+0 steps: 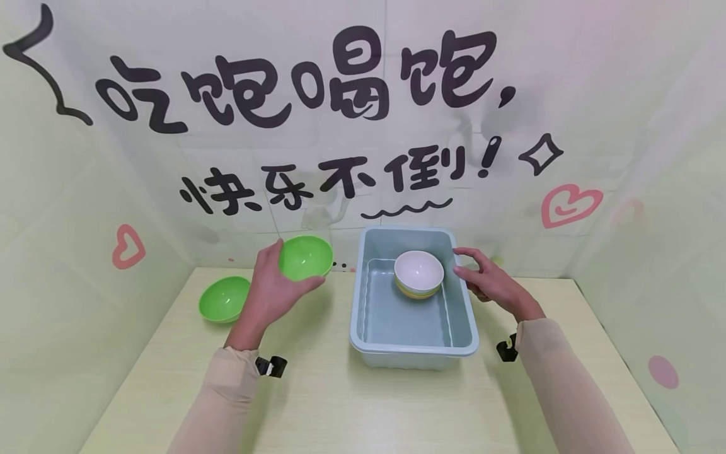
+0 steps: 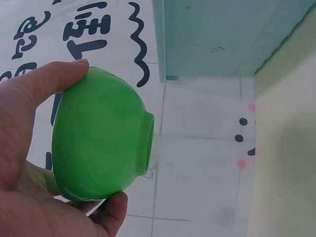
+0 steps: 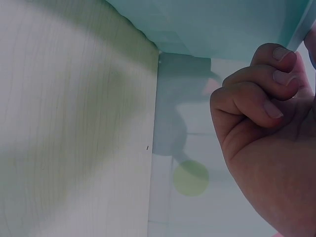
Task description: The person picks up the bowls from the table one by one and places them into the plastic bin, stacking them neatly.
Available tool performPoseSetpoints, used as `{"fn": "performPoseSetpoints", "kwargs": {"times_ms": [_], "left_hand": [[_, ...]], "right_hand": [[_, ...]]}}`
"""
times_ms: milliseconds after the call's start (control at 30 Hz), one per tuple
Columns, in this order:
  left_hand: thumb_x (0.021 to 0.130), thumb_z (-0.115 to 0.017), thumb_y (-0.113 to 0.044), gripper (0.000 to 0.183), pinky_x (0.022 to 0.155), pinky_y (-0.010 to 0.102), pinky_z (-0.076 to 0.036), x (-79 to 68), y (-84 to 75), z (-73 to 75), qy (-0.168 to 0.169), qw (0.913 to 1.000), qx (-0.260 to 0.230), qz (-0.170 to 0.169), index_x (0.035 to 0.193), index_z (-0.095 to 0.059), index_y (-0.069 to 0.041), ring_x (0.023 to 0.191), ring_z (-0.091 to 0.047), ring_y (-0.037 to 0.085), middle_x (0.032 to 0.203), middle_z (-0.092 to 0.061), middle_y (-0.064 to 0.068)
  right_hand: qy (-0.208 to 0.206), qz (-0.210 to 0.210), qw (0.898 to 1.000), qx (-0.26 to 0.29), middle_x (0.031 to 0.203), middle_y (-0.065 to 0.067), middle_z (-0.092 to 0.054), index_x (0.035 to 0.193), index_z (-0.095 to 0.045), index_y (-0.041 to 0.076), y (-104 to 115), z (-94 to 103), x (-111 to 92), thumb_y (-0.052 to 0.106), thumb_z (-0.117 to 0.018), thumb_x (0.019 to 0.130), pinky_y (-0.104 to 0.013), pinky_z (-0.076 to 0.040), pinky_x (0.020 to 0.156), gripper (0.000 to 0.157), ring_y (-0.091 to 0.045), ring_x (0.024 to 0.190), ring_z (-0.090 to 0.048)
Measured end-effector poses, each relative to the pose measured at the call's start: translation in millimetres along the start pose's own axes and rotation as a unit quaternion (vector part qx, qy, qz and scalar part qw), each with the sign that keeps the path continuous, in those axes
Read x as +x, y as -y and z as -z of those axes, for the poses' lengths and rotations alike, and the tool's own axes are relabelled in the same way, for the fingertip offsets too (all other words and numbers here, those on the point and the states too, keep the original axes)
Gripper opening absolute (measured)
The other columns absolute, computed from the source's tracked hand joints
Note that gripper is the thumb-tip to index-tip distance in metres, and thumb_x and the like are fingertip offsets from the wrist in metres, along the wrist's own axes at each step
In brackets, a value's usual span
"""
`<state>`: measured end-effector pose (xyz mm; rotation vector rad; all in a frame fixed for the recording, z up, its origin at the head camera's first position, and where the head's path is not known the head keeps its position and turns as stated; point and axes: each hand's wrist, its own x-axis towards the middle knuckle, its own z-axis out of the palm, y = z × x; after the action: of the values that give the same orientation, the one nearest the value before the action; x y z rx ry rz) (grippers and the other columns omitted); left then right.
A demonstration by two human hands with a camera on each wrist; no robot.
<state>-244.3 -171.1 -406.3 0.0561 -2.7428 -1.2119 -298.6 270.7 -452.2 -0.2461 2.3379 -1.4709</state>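
Observation:
My left hand (image 1: 275, 287) grips a green bowl (image 1: 306, 257) by its sides, thumb on one side and fingers on the other. In the left wrist view the bowl (image 2: 101, 136) is tipped on its side, its foot facing away from the palm. It is held above the table, left of a light blue basin (image 1: 377, 321). Within the basin sits a small stack of bowls (image 1: 420, 272), white on top with yellowish ones beneath. My right hand (image 1: 493, 282) holds the basin's right rim with thumb and index finger; its other fingers (image 3: 252, 98) are curled in.
A second green bowl (image 1: 224, 299) stands at the left on the pale wooden table (image 1: 317, 403). Behind the basin rises a wall (image 1: 317, 189) with large black lettering, and side walls flank the table.

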Motion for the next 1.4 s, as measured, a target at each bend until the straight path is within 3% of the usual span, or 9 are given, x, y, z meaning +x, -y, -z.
{"fn": "performPoseSetpoints", "kwargs": {"times_ms": [667, 1400], "left_hand": [[0.074, -0.086, -0.052, 0.122, 0.11, 0.062, -0.044, 9.5, -34.4, 2.3, -0.01, 0.9994, -0.029, -0.015, 0.164, -0.016, -0.008, 0.137, -0.044, 0.04, 0.162, -0.028, 0.019], [0.074, -0.085, -0.054, 0.12, 0.108, 0.058, -0.045, 20.8, -74.1, 5.3, -0.005, 0.9978, -0.036, -0.056, 0.164, -0.019, -0.013, 0.136, -0.046, 0.035, 0.163, -0.03, 0.013]], "right_hand": [[-0.002, 0.01, 1.0, 0.003, 0.065, -0.001, -0.035, 0.156, -0.029, 0.028, -3.3, 0.6, 0.2, 0.045, -0.055, 0.104, -0.025, -0.028, 0.051, 0.061, -0.014, 0.053, -0.03], [-0.001, 0.013, 1.0, 0.006, 0.065, -0.001, -0.036, 0.156, -0.029, 0.027, -3.5, 1.5, 0.1, 0.045, -0.056, 0.103, -0.025, -0.028, 0.051, 0.062, -0.014, 0.053, -0.03]]}}
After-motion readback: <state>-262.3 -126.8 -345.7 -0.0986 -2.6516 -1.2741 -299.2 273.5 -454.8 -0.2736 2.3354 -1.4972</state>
